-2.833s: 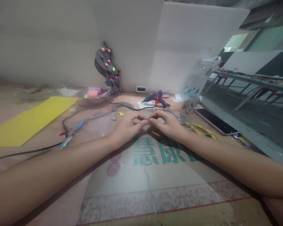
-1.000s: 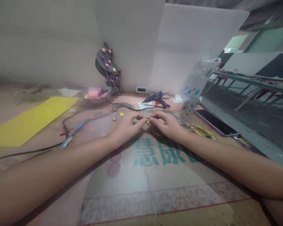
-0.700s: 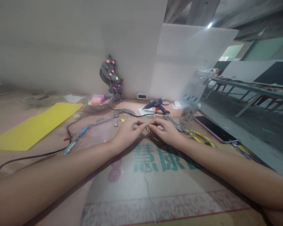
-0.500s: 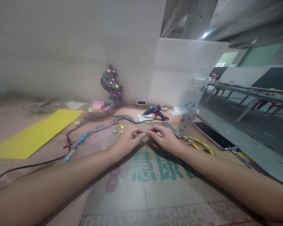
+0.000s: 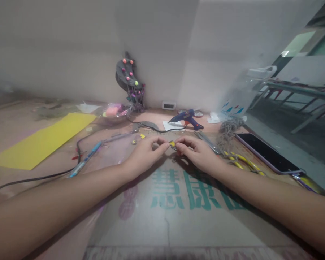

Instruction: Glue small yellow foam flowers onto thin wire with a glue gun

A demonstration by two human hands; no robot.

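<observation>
My left hand (image 5: 146, 153) and my right hand (image 5: 196, 153) rest on the table and meet at the fingertips. Between the pinched thumbs and forefingers sits a small yellow piece (image 5: 172, 143), which both hands grip. The other fingers are curled in. Two more small yellow bits (image 5: 142, 136) lie on the table just behind my left hand. Below the hands is a flattened cardboard sheet (image 5: 178, 209) with green printed characters.
A blue glue gun (image 5: 188, 118) lies behind the hands. A yellow sheet (image 5: 43, 139) is at the left, with a blue pen (image 5: 90, 151) and a black cable (image 5: 29, 178). Yellow-handled pliers (image 5: 243, 162), twine (image 5: 229, 130) and a phone (image 5: 268, 153) lie at the right. A grey beaded ornament (image 5: 128, 77) leans in the corner.
The hands have stayed pinched together; a yellow piece now shows between the fingertips. The camera tilted up, then swung back down and slightly left.
</observation>
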